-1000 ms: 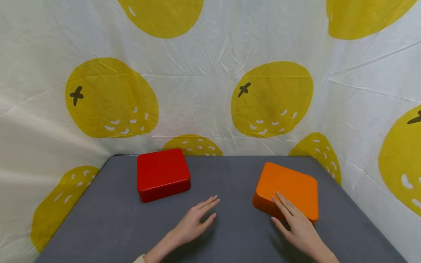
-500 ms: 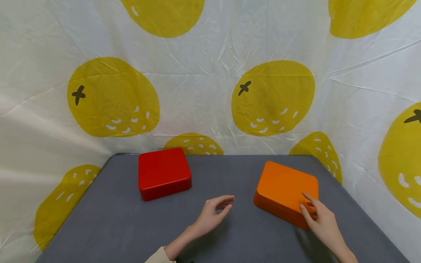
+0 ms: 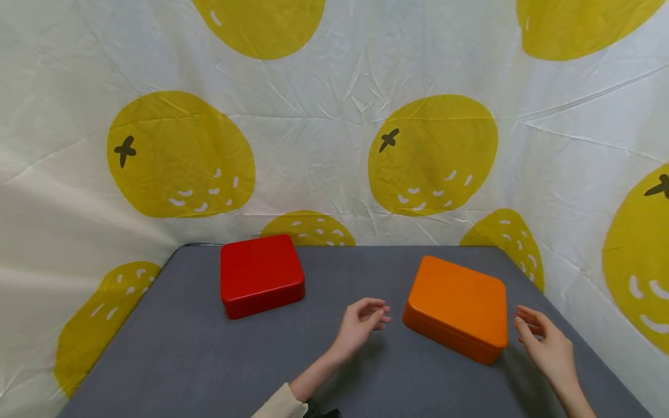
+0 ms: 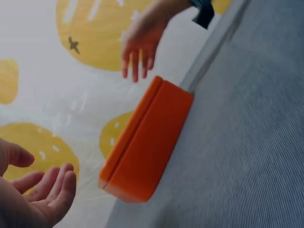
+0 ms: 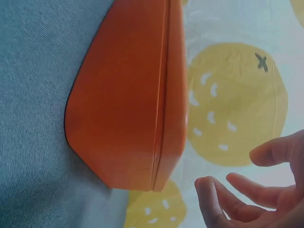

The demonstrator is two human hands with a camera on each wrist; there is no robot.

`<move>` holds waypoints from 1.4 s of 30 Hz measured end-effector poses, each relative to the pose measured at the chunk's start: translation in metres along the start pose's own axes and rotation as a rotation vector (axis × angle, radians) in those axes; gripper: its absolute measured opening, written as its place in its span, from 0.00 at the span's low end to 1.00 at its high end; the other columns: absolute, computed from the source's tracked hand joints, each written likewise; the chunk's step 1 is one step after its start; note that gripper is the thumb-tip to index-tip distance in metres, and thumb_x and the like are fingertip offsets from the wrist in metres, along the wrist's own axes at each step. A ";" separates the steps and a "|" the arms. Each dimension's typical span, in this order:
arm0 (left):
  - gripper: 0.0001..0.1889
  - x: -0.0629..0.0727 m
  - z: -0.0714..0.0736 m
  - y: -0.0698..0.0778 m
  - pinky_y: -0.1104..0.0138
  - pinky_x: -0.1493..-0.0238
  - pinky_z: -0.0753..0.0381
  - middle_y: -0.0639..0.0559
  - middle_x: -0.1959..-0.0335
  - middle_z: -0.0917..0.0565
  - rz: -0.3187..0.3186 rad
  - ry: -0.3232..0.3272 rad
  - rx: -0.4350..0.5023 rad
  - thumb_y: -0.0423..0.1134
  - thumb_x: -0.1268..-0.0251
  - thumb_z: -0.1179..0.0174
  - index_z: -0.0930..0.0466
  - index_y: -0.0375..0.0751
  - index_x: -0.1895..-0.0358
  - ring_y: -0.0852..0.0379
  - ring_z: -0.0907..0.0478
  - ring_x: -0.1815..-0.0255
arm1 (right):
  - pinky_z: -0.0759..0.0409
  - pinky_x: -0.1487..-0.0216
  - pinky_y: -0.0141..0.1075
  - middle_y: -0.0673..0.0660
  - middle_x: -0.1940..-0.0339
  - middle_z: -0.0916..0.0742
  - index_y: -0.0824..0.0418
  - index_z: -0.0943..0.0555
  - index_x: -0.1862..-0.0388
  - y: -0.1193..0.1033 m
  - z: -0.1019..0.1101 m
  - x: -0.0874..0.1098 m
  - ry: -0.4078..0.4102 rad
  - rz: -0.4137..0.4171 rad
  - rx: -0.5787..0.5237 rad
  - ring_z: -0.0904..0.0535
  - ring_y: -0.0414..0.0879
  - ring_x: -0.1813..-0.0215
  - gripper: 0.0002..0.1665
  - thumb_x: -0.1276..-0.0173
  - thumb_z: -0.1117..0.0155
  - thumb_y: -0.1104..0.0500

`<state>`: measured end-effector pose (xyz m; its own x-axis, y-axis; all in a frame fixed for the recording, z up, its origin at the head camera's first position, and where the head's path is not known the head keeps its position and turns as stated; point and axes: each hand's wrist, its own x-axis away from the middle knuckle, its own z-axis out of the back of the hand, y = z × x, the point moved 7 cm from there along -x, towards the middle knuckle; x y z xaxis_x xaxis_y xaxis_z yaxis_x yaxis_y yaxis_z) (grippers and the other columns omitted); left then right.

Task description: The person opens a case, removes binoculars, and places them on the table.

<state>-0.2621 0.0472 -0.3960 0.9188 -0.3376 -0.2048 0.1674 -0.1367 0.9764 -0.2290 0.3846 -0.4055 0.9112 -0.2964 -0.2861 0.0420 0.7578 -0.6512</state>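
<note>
An orange lidded box [image 3: 457, 305] with rounded corners lies on the right part of the grey table, between my two hands. My left hand [image 3: 363, 325] hovers left of the box, apart from it, with its fingers loosely bent and holding nothing. On the other side, my right hand [image 3: 549, 348] is just off the box's right edge, fingers relaxed and thumb spread. The right wrist view shows a seam below the lid of the orange box [image 5: 123, 95], with the fingers of my right hand [image 5: 256, 194] beyond its edge.
A red box [image 3: 261, 276] of similar shape lies at the back left of the grey table [image 3: 183, 360]. A white curtain [image 3: 313, 162] printed with big yellow fruits hangs behind the table and along its sides.
My right hand has moved off the orange box's top to its right side. My left hand has moved right, toward the box's left side. Both boxes stay in place.
</note>
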 end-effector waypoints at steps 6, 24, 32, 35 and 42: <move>0.14 -0.016 -0.004 -0.034 0.58 0.58 0.20 0.33 0.56 0.20 0.116 0.079 0.145 0.32 0.37 0.50 0.27 0.26 0.52 0.38 0.21 0.57 | 0.20 0.74 0.37 0.39 0.62 0.17 0.55 0.32 0.41 0.057 -0.011 -0.021 -0.107 -0.176 -0.183 0.24 0.22 0.70 0.30 0.37 0.49 0.41; 0.14 -0.026 -0.025 -0.071 0.65 0.58 0.21 0.48 0.56 0.23 0.347 0.234 0.452 0.37 0.37 0.51 0.28 0.33 0.52 0.46 0.21 0.54 | 0.19 0.64 0.32 0.29 0.71 0.24 0.69 0.43 0.36 0.116 -0.049 -0.036 -0.270 -0.274 -0.340 0.23 0.24 0.67 0.42 0.38 0.48 0.41; 0.24 -0.029 -0.032 -0.077 0.59 0.53 0.23 0.35 0.39 0.35 0.358 0.206 0.548 0.42 0.36 0.54 0.38 0.31 0.41 0.42 0.25 0.47 | 0.19 0.61 0.33 0.32 0.69 0.25 0.66 0.47 0.33 0.113 -0.057 -0.034 -0.341 -0.350 -0.389 0.23 0.25 0.66 0.47 0.40 0.47 0.38; 0.27 -0.030 -0.033 -0.077 0.58 0.51 0.24 0.36 0.37 0.36 0.359 0.194 0.568 0.45 0.36 0.55 0.41 0.32 0.38 0.41 0.26 0.46 | 0.19 0.62 0.33 0.33 0.68 0.25 0.66 0.47 0.33 0.112 -0.058 -0.032 -0.338 -0.364 -0.398 0.23 0.25 0.66 0.48 0.41 0.47 0.37; 0.29 -0.032 -0.038 -0.076 0.57 0.50 0.25 0.36 0.34 0.41 0.339 0.136 0.599 0.46 0.34 0.58 0.47 0.32 0.35 0.40 0.28 0.44 | 0.19 0.64 0.32 0.32 0.71 0.23 0.59 0.40 0.38 0.099 -0.058 -0.029 -0.350 -0.388 -0.439 0.23 0.26 0.68 0.41 0.43 0.43 0.38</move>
<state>-0.2900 0.1040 -0.4610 0.9286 -0.3384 0.1527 -0.3262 -0.5474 0.7707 -0.2750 0.4340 -0.5023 0.9457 -0.2374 0.2220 0.2897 0.3062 -0.9068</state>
